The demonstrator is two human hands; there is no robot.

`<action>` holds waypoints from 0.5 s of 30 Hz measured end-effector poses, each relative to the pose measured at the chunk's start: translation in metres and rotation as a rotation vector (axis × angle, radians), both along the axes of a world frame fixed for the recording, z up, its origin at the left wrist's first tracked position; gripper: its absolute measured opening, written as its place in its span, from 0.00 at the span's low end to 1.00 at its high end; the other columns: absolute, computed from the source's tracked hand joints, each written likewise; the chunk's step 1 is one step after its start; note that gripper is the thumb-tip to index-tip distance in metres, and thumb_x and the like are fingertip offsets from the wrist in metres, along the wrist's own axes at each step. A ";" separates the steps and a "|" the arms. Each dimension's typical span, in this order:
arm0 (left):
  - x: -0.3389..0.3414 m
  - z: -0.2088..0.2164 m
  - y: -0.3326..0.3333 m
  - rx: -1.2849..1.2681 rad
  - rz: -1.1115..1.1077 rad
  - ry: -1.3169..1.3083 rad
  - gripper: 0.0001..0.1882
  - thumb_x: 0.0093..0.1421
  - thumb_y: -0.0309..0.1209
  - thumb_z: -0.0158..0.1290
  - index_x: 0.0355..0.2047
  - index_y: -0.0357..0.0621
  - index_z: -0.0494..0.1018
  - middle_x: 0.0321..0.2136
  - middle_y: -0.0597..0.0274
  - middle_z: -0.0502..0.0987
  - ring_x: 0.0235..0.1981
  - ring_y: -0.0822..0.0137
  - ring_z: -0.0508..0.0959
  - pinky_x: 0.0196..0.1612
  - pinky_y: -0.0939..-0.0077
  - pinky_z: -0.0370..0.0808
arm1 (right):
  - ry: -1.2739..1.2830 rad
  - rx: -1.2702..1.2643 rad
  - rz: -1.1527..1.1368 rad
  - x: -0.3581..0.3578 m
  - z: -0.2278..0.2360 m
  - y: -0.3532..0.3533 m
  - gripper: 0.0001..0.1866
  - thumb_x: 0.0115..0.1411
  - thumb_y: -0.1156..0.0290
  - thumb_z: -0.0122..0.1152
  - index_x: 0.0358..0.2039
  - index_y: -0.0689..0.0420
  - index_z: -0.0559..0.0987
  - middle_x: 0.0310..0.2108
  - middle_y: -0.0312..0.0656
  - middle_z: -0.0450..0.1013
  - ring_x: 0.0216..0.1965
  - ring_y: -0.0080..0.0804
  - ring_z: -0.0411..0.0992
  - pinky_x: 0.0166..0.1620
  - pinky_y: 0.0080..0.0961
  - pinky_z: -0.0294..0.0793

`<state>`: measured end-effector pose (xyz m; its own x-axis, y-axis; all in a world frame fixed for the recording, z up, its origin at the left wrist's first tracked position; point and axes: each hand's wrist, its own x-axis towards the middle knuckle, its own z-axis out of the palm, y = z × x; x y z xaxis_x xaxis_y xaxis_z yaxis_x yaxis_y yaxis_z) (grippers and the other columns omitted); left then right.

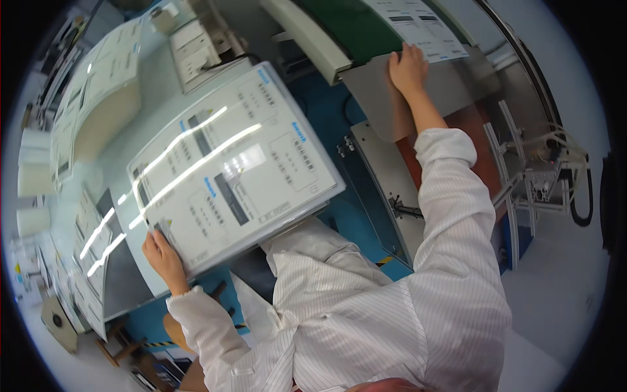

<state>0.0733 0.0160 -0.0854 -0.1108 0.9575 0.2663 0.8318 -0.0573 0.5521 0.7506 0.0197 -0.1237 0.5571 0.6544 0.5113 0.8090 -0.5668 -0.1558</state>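
Observation:
A thick stack of glossy white printed sheets [274, 176] lies at the table's right edge. My left hand [164, 262] is closed on the near left corner of the stack, fingertips on the top sheet; how many sheets it pinches is hidden. My right arm reaches far to the right. At the end of a green conveyor belt [336, 26], my right hand [409, 68] rests with fingers extended at the left edge of another white printed sheet [424, 32]. That sheet lies partly on the belt and partly on a grey metal plate [382, 91].
The glass-topped table [157, 111] holds another curved pile of printed sheets [101, 98] at the far left. Grey dark panels [127, 281] lie near its left front. A metal frame with cables [542, 176] stands at right. White rolls [32, 222] sit on the left.

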 end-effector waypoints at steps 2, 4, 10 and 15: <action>-0.012 -0.005 0.001 -0.025 0.015 0.057 0.21 0.69 0.38 0.43 0.49 0.28 0.69 0.44 0.44 0.70 0.46 0.51 0.71 0.51 0.65 0.66 | 0.017 0.020 -0.043 -0.003 0.004 0.007 0.29 0.63 0.56 0.46 0.60 0.59 0.65 0.63 0.53 0.58 0.66 0.50 0.51 0.65 0.56 0.44; -0.003 0.003 0.001 -0.073 0.008 0.047 0.22 0.69 0.39 0.42 0.50 0.28 0.69 0.44 0.44 0.70 0.46 0.51 0.71 0.51 0.65 0.66 | 0.034 0.029 -0.075 0.003 0.006 0.009 0.29 0.63 0.56 0.46 0.60 0.59 0.65 0.63 0.52 0.58 0.66 0.49 0.50 0.65 0.56 0.44; 0.000 0.005 0.002 -0.041 0.035 0.034 0.22 0.69 0.41 0.42 0.49 0.32 0.71 0.43 0.43 0.72 0.45 0.50 0.71 0.50 0.64 0.66 | 0.013 0.036 -0.126 0.017 0.010 0.012 0.27 0.63 0.57 0.46 0.58 0.61 0.67 0.62 0.51 0.60 0.66 0.48 0.52 0.66 0.53 0.43; 0.005 0.007 0.001 -0.031 0.034 0.019 0.21 0.69 0.40 0.42 0.48 0.32 0.72 0.42 0.43 0.72 0.44 0.50 0.71 0.49 0.64 0.66 | 0.013 0.043 -0.133 0.024 0.010 0.012 0.26 0.63 0.58 0.46 0.57 0.61 0.68 0.61 0.52 0.61 0.66 0.49 0.53 0.66 0.54 0.42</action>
